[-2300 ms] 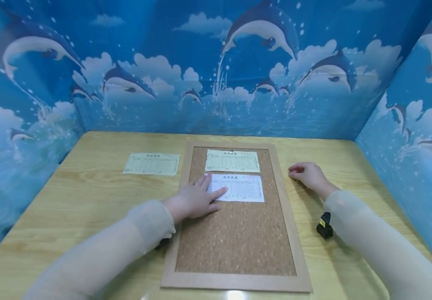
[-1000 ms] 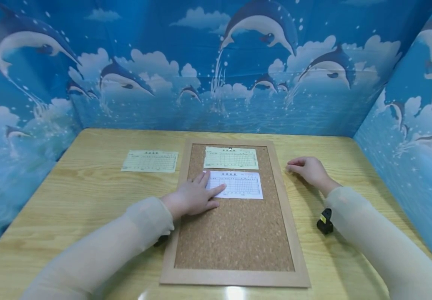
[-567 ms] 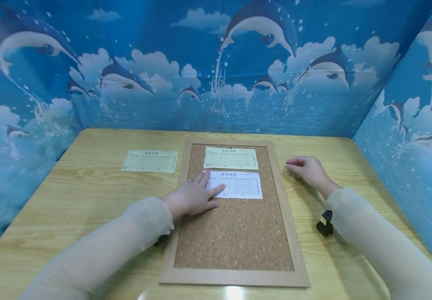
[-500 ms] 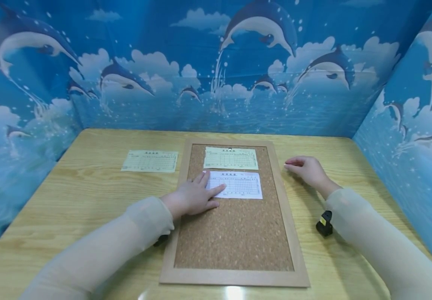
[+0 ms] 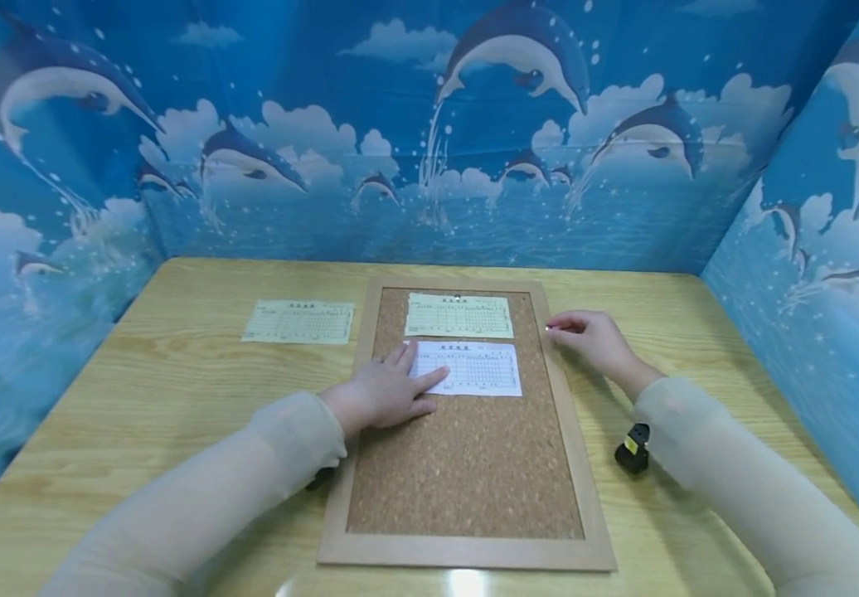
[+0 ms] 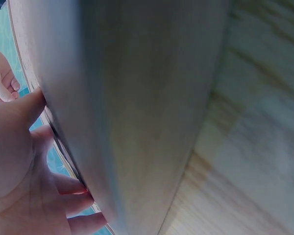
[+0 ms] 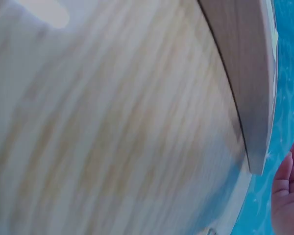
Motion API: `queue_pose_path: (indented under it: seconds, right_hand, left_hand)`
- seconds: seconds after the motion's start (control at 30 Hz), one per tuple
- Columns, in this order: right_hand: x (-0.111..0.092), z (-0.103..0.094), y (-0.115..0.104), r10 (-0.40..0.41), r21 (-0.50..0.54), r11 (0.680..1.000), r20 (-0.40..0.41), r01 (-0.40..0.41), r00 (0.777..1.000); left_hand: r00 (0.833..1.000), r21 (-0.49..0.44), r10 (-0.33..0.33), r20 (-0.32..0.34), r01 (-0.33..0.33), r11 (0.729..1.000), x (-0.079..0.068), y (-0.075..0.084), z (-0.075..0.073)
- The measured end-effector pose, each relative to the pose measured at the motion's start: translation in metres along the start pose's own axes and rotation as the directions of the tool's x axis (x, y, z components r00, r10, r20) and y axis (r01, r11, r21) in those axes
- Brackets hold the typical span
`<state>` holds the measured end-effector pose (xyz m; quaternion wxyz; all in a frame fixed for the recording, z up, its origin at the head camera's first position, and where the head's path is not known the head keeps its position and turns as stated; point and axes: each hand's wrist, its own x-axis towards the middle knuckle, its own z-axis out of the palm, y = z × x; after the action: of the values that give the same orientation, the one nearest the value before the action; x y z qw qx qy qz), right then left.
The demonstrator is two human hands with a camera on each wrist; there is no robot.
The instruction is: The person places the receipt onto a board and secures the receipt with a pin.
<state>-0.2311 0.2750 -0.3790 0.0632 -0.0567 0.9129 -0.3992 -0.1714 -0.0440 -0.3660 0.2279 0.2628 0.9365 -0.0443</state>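
Note:
My left hand (image 5: 380, 394) lies with fingers spread over the left part of a white printed form (image 5: 478, 371), pressing it on a framed corkboard (image 5: 467, 473). Above it, a pale green form (image 5: 459, 315) is on the cork with a small metal thumbtack (image 5: 458, 297) at its top edge. My right hand (image 5: 597, 342) is at the board's right frame, thumb and forefinger pinching a tiny shiny thing (image 5: 547, 328) that looks like a thumbtack. The left wrist view shows the left hand (image 6: 29, 181) against the frame's side; in the right wrist view, the right hand (image 7: 289, 196) is partly cut off.
Another pale green form (image 5: 298, 322) lies on the wooden table (image 5: 176, 398) left of the board. Dolphin-print cloth (image 5: 325, 124) walls off the back and sides. A small metallic thing (image 7: 211, 231) shows at the bottom of the right wrist view, too cropped to tell.
My right hand has moved left from the table to the corkboard's right frame, still pinching. The left hand and the forms stay in place.

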Motion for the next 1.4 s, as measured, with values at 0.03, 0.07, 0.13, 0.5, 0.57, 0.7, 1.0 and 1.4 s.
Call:
queue_pose_path:
  seconds: [0.03, 0.07, 0.13, 0.5, 0.57, 0.7, 1.0, 1.4]
  right_hand:
    - [0.000, 0.001, -0.002, -0.005, 0.003, 1.000, 0.005, 0.005, 1.000]
    - [0.000, 0.003, -0.003, -0.008, 0.001, 1.000, 0.007, 0.008, 1.000]
    - [0.001, 0.006, -0.007, -0.011, 0.008, 1.000, 0.009, 0.011, 1.000]
    - [0.003, 0.018, -0.023, 0.017, 0.086, 0.996, 0.060, -0.022, 0.998]
    - [0.003, 0.021, -0.026, 0.020, 0.098, 0.995, 0.070, -0.027, 0.997]
    - [0.005, 0.027, -0.035, 0.017, 0.121, 0.992, 0.089, -0.028, 0.996]
    - [0.011, 0.033, -0.048, -0.005, 0.124, 0.992, 0.122, -0.010, 0.992]
    - [0.017, 0.038, -0.060, -0.035, 0.123, 0.992, 0.177, 0.013, 0.984]
  left_hand:
    - [1.000, 0.000, 0.000, 0.001, 0.000, 1.000, 0.000, 0.000, 0.000]
    - [1.000, 0.000, 0.000, 0.001, 0.000, 1.000, 0.000, 0.000, 0.000]
    - [1.000, 0.000, 0.000, 0.002, 0.000, 1.000, 0.001, 0.000, 0.000]
    - [1.000, -0.016, 0.004, -0.006, -0.004, 1.000, 0.000, -0.001, 0.001]
    - [1.000, -0.015, 0.004, -0.010, -0.004, 1.000, 0.000, -0.001, 0.001]
    - [1.000, -0.014, 0.001, -0.013, -0.002, 1.000, 0.000, -0.001, 0.000]
    - [1.000, -0.010, -0.005, -0.001, 0.004, 1.000, 0.001, 0.000, 0.001]
    - [1.000, 0.009, -0.021, 0.009, 0.021, 1.000, 0.003, 0.001, 0.000]
